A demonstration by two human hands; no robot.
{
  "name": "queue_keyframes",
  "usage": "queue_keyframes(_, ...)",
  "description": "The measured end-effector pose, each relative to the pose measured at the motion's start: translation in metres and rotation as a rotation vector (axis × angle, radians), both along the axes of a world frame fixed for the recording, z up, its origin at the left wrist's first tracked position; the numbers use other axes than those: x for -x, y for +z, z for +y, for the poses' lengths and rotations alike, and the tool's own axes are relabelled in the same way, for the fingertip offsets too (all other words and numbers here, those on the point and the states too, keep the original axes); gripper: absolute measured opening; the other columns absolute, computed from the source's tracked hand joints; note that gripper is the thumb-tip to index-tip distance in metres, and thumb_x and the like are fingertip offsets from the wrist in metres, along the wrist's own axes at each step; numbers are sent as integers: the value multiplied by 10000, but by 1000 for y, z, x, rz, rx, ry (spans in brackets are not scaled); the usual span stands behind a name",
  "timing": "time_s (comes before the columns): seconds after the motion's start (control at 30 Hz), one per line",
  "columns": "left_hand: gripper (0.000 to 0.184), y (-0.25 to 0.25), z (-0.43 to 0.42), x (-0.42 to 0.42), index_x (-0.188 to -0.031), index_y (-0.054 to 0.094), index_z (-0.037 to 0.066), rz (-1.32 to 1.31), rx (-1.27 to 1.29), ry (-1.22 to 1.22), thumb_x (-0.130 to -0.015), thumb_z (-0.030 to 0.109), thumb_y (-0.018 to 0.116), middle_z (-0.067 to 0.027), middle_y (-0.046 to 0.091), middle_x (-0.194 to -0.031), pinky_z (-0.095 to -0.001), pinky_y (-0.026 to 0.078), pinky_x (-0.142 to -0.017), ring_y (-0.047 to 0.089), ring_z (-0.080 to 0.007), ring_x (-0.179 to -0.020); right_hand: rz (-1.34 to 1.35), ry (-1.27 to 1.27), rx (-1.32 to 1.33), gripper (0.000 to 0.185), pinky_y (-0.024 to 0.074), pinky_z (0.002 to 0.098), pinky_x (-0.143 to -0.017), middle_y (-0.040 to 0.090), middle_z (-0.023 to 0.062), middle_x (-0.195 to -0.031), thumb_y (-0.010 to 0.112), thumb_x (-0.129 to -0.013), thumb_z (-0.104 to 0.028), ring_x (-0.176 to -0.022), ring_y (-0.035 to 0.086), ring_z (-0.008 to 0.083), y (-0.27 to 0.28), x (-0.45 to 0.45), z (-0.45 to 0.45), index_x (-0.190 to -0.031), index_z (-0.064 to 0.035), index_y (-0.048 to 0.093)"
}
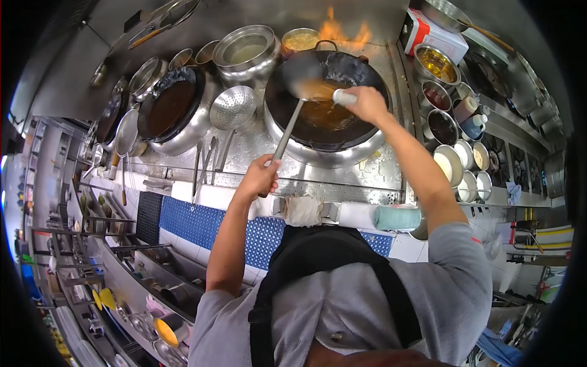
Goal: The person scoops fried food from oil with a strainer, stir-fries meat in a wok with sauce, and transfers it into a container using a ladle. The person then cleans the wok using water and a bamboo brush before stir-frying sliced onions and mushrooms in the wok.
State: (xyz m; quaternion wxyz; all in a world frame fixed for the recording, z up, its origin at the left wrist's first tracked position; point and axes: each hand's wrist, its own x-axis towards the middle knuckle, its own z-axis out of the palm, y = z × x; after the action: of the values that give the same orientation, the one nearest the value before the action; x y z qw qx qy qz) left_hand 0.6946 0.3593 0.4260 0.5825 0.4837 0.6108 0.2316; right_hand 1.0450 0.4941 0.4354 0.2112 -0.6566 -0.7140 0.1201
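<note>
A wok [361,131] with brown liquid [327,116] in its bottom sits on the burner. My left hand [260,176] is closed around the long metal handle of a ladle [287,134], whose bowl is smeared by motion over the wok. Above the wok's right side, my right hand [369,105] grips a white cylindrical object [345,97], pointed left toward the ladle. Its exact kind is unclear. An orange-brown blur lies between it and the ladle.
Flames [345,30] rise behind the wok. A perforated skimmer [233,107] and a second dark wok [171,104] stand left, with a metal pot [244,52] behind. Seasoning bowls [449,164] and a pan of yellow oil [437,64] line the right. A green cloth [397,218] lies in front.
</note>
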Motion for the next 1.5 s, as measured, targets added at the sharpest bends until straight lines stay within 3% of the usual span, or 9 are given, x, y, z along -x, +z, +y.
queue_keyframes(0.13,311,-33,9,7,-1098,557,4,-1035,476,131,-1049,303,488,-24,510,-747,-214,446,-476,464,-96,-558,-10,-108,-37,342,539,453,-936,743,165,-1071,771,-824,-292,-1025,701,345,32,-21,14,-1154,-205,769)
queue_keyframes(0.37,365,-40,16,7,-1105,533,-36,-1164,765,316,-1048,310,430,2,474,-748,-206,430,-447,443,-83,-555,-93,87,55,407,523,460,-980,681,147,-1148,807,-790,-237,-1115,657,363,-8,24,4,-1190,-195,742)
queue_keyframes(0.47,296,-32,16,22,-1051,563,-28,-1042,631,274,-1035,263,507,-5,501,-702,-245,426,-435,481,-98,-552,-107,76,131,420,522,442,-973,688,163,-1215,812,-775,-218,-1118,661,345,-2,10,14,-1188,-175,743)
queue_keyframes(0.57,247,-15,-4,24,-988,595,-23,-113,73,-44,-1012,223,594,-26,550,-653,-271,424,-433,545,-94,-571,-80,127,-151,406,530,446,-940,720,169,-1123,806,-779,-194,-1042,684,356,38,-1,2,-1176,-133,743)
queue_keyframes(0.7,207,-62,-26,63,-987,585,-20,734,-699,-137,-922,151,682,-208,660,-690,-492,521,-613,676,-380,-651,137,232,-346,386,534,446,-905,745,175,-1049,801,-797,-193,-996,701,372,79,-18,-18,-1173,-120,748)
queue_keyframes(1.03,186,-98,-74,83,-925,543,40,765,-767,124,-832,63,702,-228,655,-838,-538,494,-712,630,-477,-793,218,120,-224,442,544,409,-850,749,192,-990,838,-760,-217,-922,724,343,110,-40,-3,-1180,-116,748)
queue_keyframes(1.13,138,-114,-76,75,-878,554,31,586,-690,139,-835,36,685,-225,620,-778,-489,487,-667,614,-442,-713,-88,210,-183,435,545,433,-833,745,195,-936,827,-737,-213,-891,720,351,108,-32,-13,-1155,-112,756)
queue_keyframes(1.23,83,-108,-73,63,-911,610,4,297,-608,157,-873,43,673,-94,546,-647,-342,451,-594,549,-165,-625,-51,141,-120,385,549,416,-855,748,194,-961,822,-736,-216,-919,721,358,95,-48,-21,-1096,-92,769)
queue_keyframes(1.5,106,-92,-61,48,-947,643,-22,67,-420,176,-887,63,667,-4,575,-647,-266,408,-459,502,-57,-518,32,326,-375,353,533,407,-915,715,153,-1153,816,-796,-189,-1065,690,328,178,9,-100,-1133,-106,752)
